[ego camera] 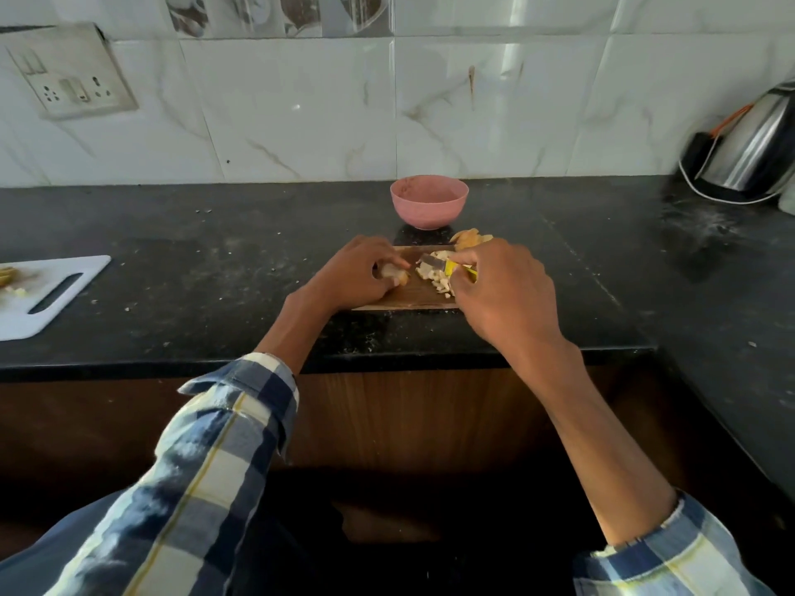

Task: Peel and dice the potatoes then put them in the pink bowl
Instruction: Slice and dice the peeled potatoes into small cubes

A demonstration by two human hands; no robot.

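Far left of the wooden cutting board [389,301], on the black tabletop [215,268], lies a white cutting board [47,294] carrying blurred scraps; above it, a wall socket plate [71,71] is set in the tiles; on the wooden cutting board's left half, the left hand [357,273] has its grip curled round a potato piece [389,273]; on its middle, diced potato [436,277] lies in a pile; behind the board, just apart from it, stands the pink bowl [429,201]; at the board's far right corner lie peels [471,237]; over its right half, the right hand [503,290] grips a yellow-handled knife [447,265], blade touching the dice; far right stands a steel kettle [750,144].
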